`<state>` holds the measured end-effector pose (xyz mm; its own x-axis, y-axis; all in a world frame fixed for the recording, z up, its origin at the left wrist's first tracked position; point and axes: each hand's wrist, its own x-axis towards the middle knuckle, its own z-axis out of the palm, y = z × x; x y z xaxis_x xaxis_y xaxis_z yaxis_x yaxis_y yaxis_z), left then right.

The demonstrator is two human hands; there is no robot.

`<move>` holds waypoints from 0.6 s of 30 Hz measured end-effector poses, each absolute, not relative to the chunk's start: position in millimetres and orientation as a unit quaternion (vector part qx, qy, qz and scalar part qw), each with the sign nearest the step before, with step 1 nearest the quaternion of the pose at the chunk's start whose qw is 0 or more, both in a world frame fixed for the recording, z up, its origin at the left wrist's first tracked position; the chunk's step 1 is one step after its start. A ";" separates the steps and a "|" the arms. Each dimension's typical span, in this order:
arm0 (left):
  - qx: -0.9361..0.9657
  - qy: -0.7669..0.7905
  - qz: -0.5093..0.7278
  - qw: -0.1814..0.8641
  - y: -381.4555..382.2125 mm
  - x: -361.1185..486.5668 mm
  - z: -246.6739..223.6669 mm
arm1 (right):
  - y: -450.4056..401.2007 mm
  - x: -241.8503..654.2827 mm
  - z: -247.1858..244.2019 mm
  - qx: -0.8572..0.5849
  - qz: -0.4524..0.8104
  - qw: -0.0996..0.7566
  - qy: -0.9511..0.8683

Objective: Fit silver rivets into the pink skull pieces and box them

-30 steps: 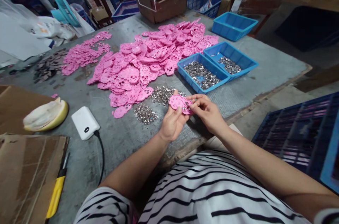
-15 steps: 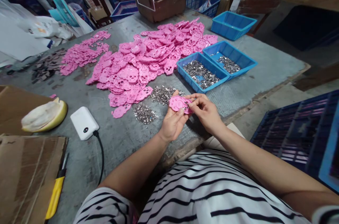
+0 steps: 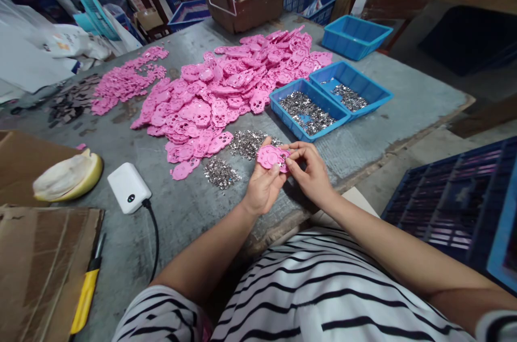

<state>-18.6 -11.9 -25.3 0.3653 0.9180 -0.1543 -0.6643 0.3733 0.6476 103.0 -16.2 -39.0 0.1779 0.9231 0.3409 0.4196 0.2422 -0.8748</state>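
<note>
My left hand [image 3: 262, 188] is closed on a pink plastic piece [image 3: 270, 156] with holes at its right end, thumb on top. My right hand [image 3: 310, 172] pinches at that right end; whether a small metal part sits between its fingertips is too small to tell. Just beyond the hands lie two little heaps of shiny metal bits, a nearer heap [image 3: 221, 173] and a farther heap [image 3: 249, 144]. A large pile of similar pink pieces [image 3: 210, 97] spreads over the table behind them.
Two blue trays holding metal bits, a left tray [image 3: 343, 120] and a right tray [image 3: 385, 98], stand ahead; another blue tray [image 3: 355, 51] is behind. On the left are a white power bank [image 3: 128, 186], fruit rind [image 3: 70, 178], a yellow-handled tool [image 3: 85, 299] and cardboard [image 3: 52, 266].
The right fingers have shifted slightly on the pink piece's right end, and the piece has moved a touch to the left. The left hand keeps its hold.
</note>
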 end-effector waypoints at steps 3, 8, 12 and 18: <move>0.230 0.271 0.497 0.792 -10.8 -19.3 -23.9 | -16.1 104.8 -39.9 -0.570 0.215 0.494 -0.620; 0.231 0.280 0.475 0.801 -8.4 -23.2 -24.0 | -2.2 136.7 -14.9 -0.586 0.121 0.468 -0.651; 0.250 0.278 0.450 0.811 -5.9 -25.7 -26.9 | 45.4 199.2 22.0 -0.712 -0.005 0.409 -0.570; 0.264 0.271 0.431 0.819 -4.0 -25.0 -29.8 | 124.4 255.7 33.1 -0.823 0.094 0.082 -0.554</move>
